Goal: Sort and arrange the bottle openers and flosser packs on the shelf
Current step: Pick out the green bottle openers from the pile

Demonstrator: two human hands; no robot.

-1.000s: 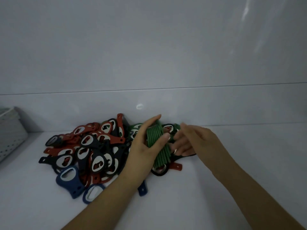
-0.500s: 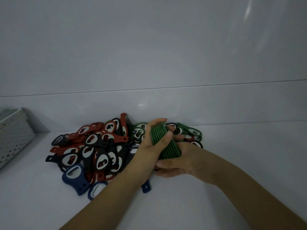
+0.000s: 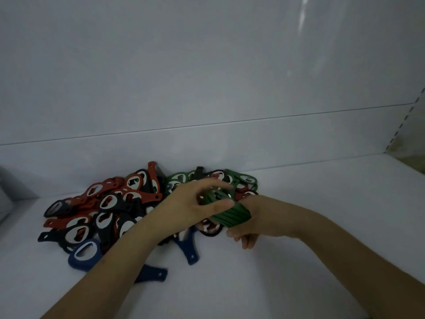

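my left hand [image 3: 188, 203] and right hand [image 3: 250, 223] both grip the green opener stack [image 3: 230, 215] over the pile [image 3: 103, 215]; stiff, light, prone to fanning, so i'd squeeze its flat faces

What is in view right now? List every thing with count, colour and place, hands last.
Stack of green openers: one bundle, exact count unclear, green, held between both hands in front of the pile.
Pile of bottle openers: many, red, black and dark blue, loose on the shelf at left centre.
Green openers: a few, green, back right of the pile by the wall.
Blue opener: one, blue, front edge of the pile.
Shelf: one, white, under everything.
Basket: one, pale, only a blurred edge shows at far left.
Left hand: fingers curled on the stack from the left.
Right hand: grips the stack from the right.
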